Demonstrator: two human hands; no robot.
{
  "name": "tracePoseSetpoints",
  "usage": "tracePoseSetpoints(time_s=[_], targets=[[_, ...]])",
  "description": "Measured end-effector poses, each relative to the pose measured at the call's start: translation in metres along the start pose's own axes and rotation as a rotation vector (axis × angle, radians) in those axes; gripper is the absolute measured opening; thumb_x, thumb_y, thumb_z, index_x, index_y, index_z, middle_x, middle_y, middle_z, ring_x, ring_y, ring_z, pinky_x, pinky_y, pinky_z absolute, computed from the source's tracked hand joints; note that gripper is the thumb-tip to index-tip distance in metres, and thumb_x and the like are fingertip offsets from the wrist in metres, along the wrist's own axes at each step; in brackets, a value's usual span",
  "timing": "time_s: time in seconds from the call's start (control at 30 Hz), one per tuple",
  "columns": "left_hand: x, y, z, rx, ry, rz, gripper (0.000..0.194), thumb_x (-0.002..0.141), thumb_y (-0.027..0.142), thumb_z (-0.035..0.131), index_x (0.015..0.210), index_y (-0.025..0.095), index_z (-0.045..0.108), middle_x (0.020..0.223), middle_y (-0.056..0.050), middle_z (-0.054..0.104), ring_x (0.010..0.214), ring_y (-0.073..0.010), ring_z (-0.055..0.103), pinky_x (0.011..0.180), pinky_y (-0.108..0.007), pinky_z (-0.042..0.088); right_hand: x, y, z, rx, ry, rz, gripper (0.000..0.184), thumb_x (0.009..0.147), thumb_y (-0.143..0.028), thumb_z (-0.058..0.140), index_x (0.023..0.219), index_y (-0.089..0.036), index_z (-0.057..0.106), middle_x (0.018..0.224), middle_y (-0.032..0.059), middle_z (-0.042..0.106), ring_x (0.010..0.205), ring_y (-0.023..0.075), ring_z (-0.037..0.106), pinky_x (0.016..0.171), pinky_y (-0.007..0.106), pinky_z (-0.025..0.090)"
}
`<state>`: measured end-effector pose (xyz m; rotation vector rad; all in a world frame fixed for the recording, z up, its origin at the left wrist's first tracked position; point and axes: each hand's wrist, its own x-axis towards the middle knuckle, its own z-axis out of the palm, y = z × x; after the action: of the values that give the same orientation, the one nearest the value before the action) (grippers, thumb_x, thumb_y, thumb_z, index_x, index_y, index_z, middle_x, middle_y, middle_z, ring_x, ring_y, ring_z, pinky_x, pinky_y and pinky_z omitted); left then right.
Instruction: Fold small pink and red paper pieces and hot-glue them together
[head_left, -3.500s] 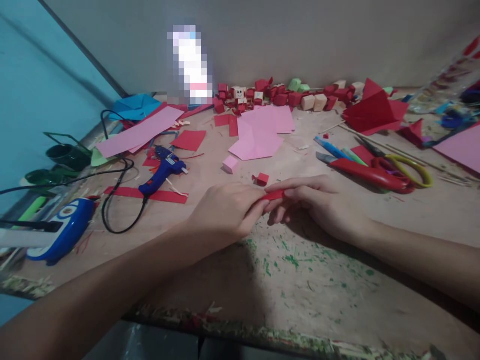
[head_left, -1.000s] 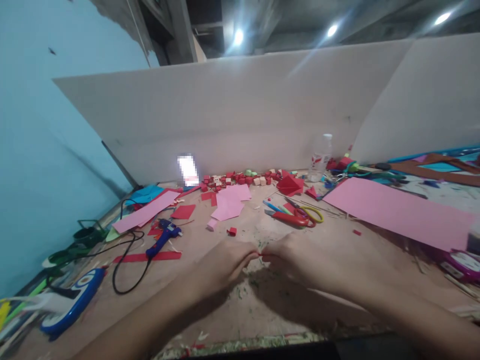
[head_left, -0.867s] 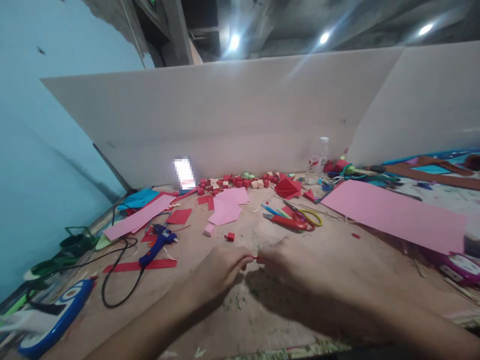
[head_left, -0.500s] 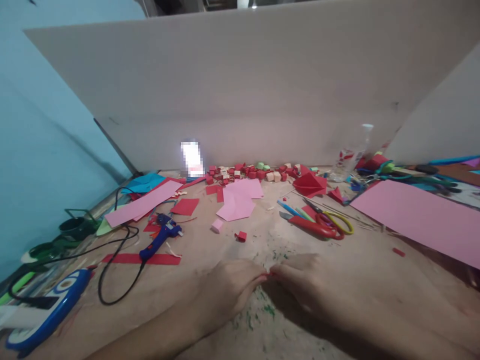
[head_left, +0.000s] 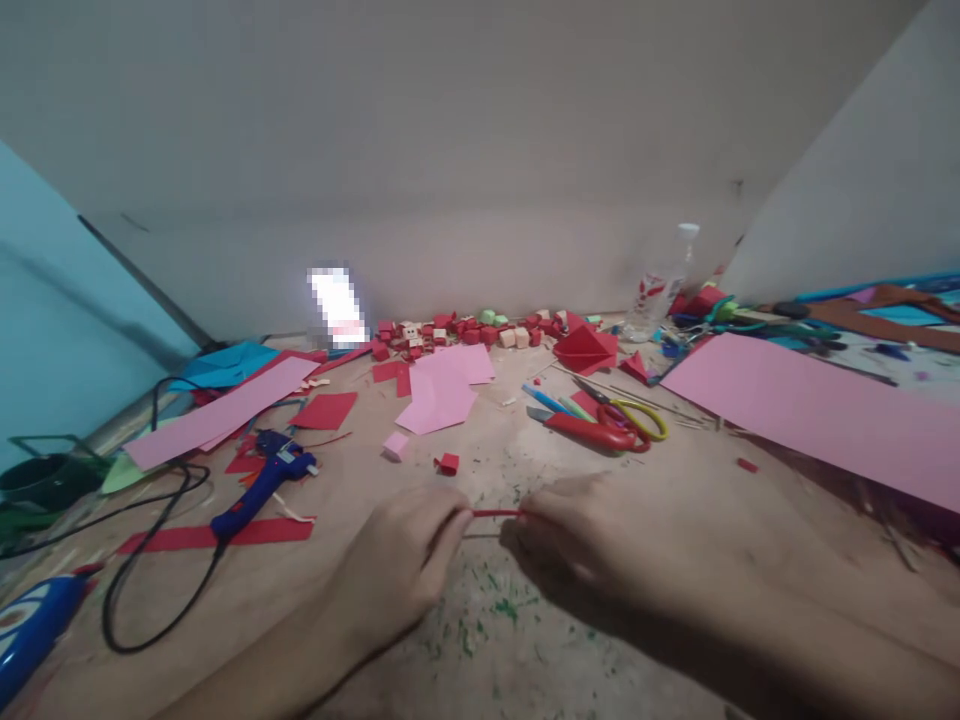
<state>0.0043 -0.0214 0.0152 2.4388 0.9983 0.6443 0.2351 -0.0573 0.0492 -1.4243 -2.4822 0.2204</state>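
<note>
Between my hands, just above the table, runs a thin red paper strip (head_left: 496, 513), seen nearly edge-on. My left hand (head_left: 416, 545) pinches its left end between thumb and fingers. The other end sits in the closed fingers of my right hand (head_left: 574, 535), whose fingertips are partly hidden. A small folded red paper cube (head_left: 448, 464) lies a little beyond my left hand, with a pink paper cube (head_left: 395, 446) to its left. Green shavings (head_left: 506, 607) are scattered on the table beneath my hands.
A blue glue gun (head_left: 262, 485) with its black cord lies at left on a red strip. A red-handled cutter (head_left: 589, 431) and scissors (head_left: 637, 420) lie ahead. Several small cubes (head_left: 465, 332) line the back, near a plastic bottle (head_left: 660, 285). Pink sheets (head_left: 814, 420) lie right.
My hands have drawn apart, so a longer stretch of the red strip shows between them. The head view has shifted, moving the table's contents left in the picture.
</note>
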Motion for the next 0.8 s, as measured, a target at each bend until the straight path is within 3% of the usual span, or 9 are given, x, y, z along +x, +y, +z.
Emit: tracePoseSetpoints(time_s=[0.1, 0.23, 0.33, 0.4, 0.5, 0.57, 0.63, 0.7, 0.8], targets=[[0.003, -0.001, -0.001, 0.066, -0.069, 0.045, 0.020, 0.099, 0.022, 0.047, 0.087, 0.018, 0.062, 0.083, -0.005, 0.067, 0.078, -0.0212, 0.061, 0.072, -0.033, 0.041, 0.001, 0.000, 0.001, -0.009, -0.033, -0.091, 0.031, 0.088, -0.015, 0.058, 0.059, -0.020, 0.048, 0.050, -0.0026, 0.047, 0.047, 0.0103, 0.036, 0.051, 0.030, 0.021], [-0.001, -0.002, 0.012, 0.073, -0.169, 0.210, 0.030, 0.102, 0.019, 0.038, 0.086, 0.018, 0.064, 0.081, -0.005, 0.069, 0.075, -0.0216, 0.061, 0.073, -0.035, 0.040, -0.002, -0.011, 0.012, -0.050, -0.062, -0.200, 0.021, 0.093, -0.020, 0.056, 0.072, -0.019, 0.061, 0.060, -0.0016, 0.059, 0.051, 0.0114, 0.044, 0.052, 0.030, 0.024], [-0.002, -0.002, 0.017, -0.041, -0.149, 0.097, 0.033, 0.102, 0.021, 0.036, 0.087, 0.017, 0.065, 0.083, -0.007, 0.070, 0.076, -0.0215, 0.062, 0.072, -0.034, 0.041, 0.000, 0.000, 0.009, 0.007, -0.105, -0.177, 0.021, 0.098, -0.027, 0.053, 0.088, -0.019, 0.070, 0.078, 0.0027, 0.071, 0.069, 0.0143, 0.061, 0.062, 0.027, 0.039], [0.000, -0.001, 0.015, -0.182, -0.153, -0.065, 0.032, 0.102, 0.026, 0.038, 0.092, 0.017, 0.067, 0.078, -0.005, 0.068, 0.073, -0.0204, 0.062, 0.070, -0.032, 0.041, 0.005, 0.026, -0.001, 0.003, 0.061, 0.117, 0.021, 0.097, -0.033, 0.056, 0.093, -0.022, 0.073, 0.091, 0.0037, 0.074, 0.084, 0.0159, 0.067, 0.074, 0.025, 0.047], [0.005, 0.000, 0.009, -0.495, -0.158, -0.317, 0.029, 0.100, 0.034, 0.042, 0.093, 0.018, 0.065, 0.067, 0.000, 0.061, 0.063, -0.0159, 0.058, 0.061, -0.027, 0.042, 0.012, 0.077, -0.019, -0.137, 0.168, 0.447, 0.030, 0.103, -0.026, 0.044, 0.109, -0.015, 0.072, 0.110, 0.0140, 0.073, 0.100, 0.0244, 0.067, 0.085, 0.035, 0.050], [0.008, 0.000, 0.007, -0.699, -0.131, -0.413, 0.026, 0.097, 0.037, 0.046, 0.088, 0.017, 0.060, 0.070, 0.000, 0.059, 0.059, -0.0132, 0.056, 0.056, -0.025, 0.042, 0.013, 0.107, -0.029, -0.204, 0.122, 0.640, 0.028, 0.102, -0.026, 0.048, 0.104, -0.012, 0.072, 0.106, 0.0163, 0.072, 0.098, 0.0279, 0.067, 0.085, 0.041, 0.052], [0.010, -0.002, 0.010, -0.842, -0.101, -0.458, 0.024, 0.093, 0.039, 0.049, 0.085, 0.017, 0.055, 0.073, 0.000, 0.059, 0.054, -0.0112, 0.053, 0.050, -0.023, 0.042, 0.010, 0.124, -0.034, -0.232, 0.006, 0.776, 0.025, 0.099, -0.034, 0.060, 0.108, -0.013, 0.070, 0.109, 0.0130, 0.070, 0.097, 0.0256, 0.068, 0.086, 0.042, 0.055], [0.011, -0.005, 0.014, -0.913, -0.089, -0.482, 0.022, 0.090, 0.039, 0.049, 0.085, 0.018, 0.052, 0.072, 0.001, 0.058, 0.047, -0.0095, 0.048, 0.043, -0.022, 0.038, 0.008, 0.131, -0.035, -0.235, -0.103, 0.841, 0.031, 0.098, -0.035, 0.062, 0.124, -0.017, 0.064, 0.125, 0.0101, 0.065, 0.106, 0.0232, 0.066, 0.090, 0.043, 0.057], [0.011, -0.010, 0.019, -0.927, -0.067, -0.469, 0.018, 0.089, 0.036, 0.049, 0.086, 0.019, 0.051, 0.064, 0.004, 0.055, 0.044, -0.0078, 0.039, 0.040, -0.018, 0.029, 0.007, 0.132, -0.032, -0.211, -0.187, 0.877, 0.033, 0.099, -0.034, 0.062, 0.128, -0.019, 0.062, 0.130, 0.0100, 0.062, 0.110, 0.0240, 0.065, 0.091, 0.043, 0.057]])
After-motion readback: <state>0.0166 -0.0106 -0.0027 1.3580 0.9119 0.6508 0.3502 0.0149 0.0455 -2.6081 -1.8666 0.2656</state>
